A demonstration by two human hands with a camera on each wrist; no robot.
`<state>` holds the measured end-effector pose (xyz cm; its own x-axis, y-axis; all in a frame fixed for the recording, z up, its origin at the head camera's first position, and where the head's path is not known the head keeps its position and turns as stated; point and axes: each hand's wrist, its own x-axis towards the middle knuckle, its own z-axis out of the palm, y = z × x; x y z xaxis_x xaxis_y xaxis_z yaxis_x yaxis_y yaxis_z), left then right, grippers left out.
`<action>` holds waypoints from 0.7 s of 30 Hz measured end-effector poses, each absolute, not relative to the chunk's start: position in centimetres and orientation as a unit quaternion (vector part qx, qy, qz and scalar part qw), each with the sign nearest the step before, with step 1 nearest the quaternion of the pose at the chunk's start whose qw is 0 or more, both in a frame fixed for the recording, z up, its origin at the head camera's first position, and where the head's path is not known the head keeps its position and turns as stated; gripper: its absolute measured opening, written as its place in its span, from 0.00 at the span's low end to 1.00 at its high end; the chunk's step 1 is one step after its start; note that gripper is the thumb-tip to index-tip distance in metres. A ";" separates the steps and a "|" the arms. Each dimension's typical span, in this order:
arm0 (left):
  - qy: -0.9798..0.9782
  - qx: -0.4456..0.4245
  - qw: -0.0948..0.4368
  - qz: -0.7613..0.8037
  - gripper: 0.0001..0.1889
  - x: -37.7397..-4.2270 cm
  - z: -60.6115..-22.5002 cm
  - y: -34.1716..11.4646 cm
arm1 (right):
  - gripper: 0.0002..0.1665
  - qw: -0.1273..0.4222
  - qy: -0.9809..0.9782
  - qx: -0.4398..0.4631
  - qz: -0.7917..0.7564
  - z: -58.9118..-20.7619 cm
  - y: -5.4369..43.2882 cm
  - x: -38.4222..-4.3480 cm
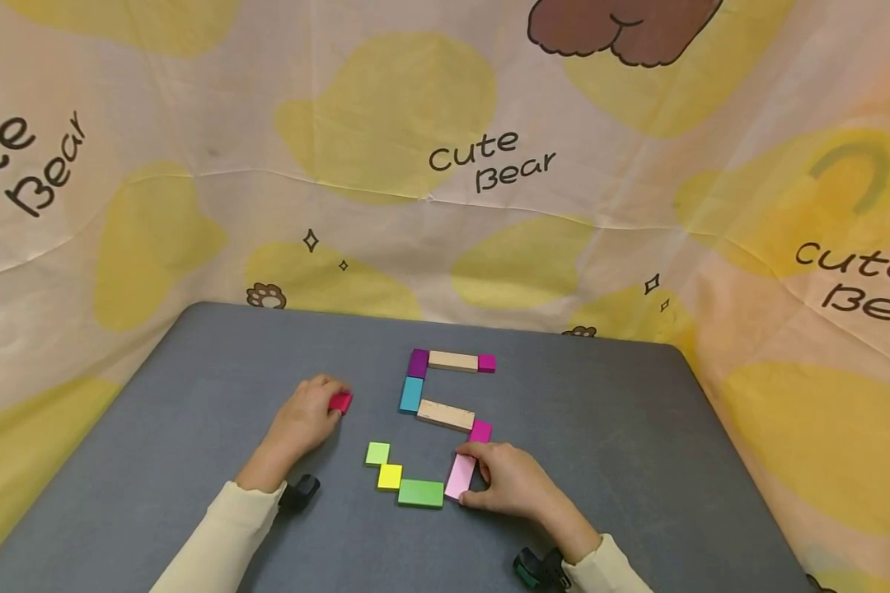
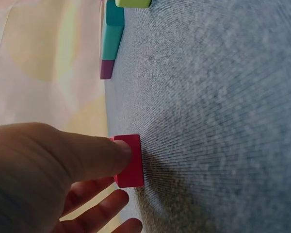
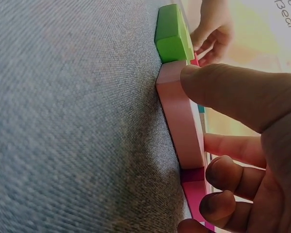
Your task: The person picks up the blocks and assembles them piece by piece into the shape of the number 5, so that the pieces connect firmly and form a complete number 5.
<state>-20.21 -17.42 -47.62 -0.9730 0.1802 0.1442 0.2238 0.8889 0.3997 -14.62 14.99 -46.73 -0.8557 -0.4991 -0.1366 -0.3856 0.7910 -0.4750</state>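
My left hand (image 1: pixel 307 418) pinches a small red block (image 1: pixel 340 403) between thumb and fingers, low over the table left of the block figure. In the left wrist view the thumb lies across the red block's (image 2: pixel 131 162) near face. My right hand (image 1: pixel 515 482) holds a light pink block (image 1: pixel 460 477) by its ends, thumb at the near end and a finger at the far end. That block lies between the green block (image 1: pixel 420 493) and a magenta block (image 1: pixel 480 431). In the right wrist view the pink block (image 3: pixel 180 116) meets the green one (image 3: pixel 169 34).
Laid in an S-like line are a small magenta block (image 1: pixel 486 363), two wooden blocks (image 1: pixel 453 361), a purple block (image 1: pixel 419 363), a blue block (image 1: pixel 411 394), a yellow block (image 1: pixel 389 477) and a lime block (image 1: pixel 377 454). A printed cloth (image 1: pixel 386 115) hangs behind the grey table (image 1: pixel 601 403).
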 end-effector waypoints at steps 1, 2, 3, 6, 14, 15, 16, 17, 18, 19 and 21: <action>-0.970 -0.104 0.051 -0.213 0.15 -20.2 -47.6 -17.4 | 0.34 0.128 0.938 -0.236 -0.220 -46.8 15.0 -14.6; -0.970 -0.105 0.050 -0.214 0.15 -20.2 -47.7 -17.4 | 0.34 0.127 0.938 -0.237 -0.220 -46.8 15.0 -14.6; -0.970 -0.106 0.050 -0.215 0.15 -20.2 -47.7 -17.5 | 0.34 0.127 0.938 -0.238 -0.220 -46.8 15.1 -14.6; -0.969 -0.107 0.047 -0.216 0.14 -20.0 -47.7 -17.4 | 0.34 0.122 0.938 -0.239 -0.220 -46.9 15.1 -14.6; -0.966 -0.131 0.033 -0.222 0.13 -18.8 -47.6 -16.6 | 0.34 0.105 0.941 -0.243 -0.210 -47.1 15.2 -14.5; -0.965 -0.137 0.034 -0.222 0.13 -18.6 -47.6 -16.5 | 0.34 0.106 0.942 -0.242 -0.209 -47.1 15.2 -14.5; -0.964 -0.142 0.034 -0.224 0.13 -18.4 -47.7 -16.5 | 0.34 0.107 0.941 -0.243 -0.208 -47.1 15.3 -14.6; -0.962 -0.146 0.035 -0.226 0.13 -18.3 -47.7 -16.4 | 0.34 0.109 0.941 -0.242 -0.207 -47.1 15.3 -14.6; -0.961 -0.150 0.035 -0.229 0.13 -18.1 -47.7 -16.3 | 0.35 0.111 0.941 -0.242 -0.208 -47.1 15.3 -14.6; -0.960 -0.154 0.035 -0.232 0.13 -18.0 -47.7 -16.2 | 0.35 0.112 0.941 -0.243 -0.208 -47.1 15.3 -14.6; -0.958 -0.159 0.030 -0.235 0.13 -17.9 -47.7 -16.1 | 0.35 0.112 0.940 -0.245 -0.209 -47.0 15.3 -14.7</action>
<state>-17.87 -16.09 -47.71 -0.9474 0.2913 0.1328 0.3197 0.8385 0.4412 -14.69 15.29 -47.02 -0.8551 -0.5071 -0.1079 -0.4139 0.7930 -0.4470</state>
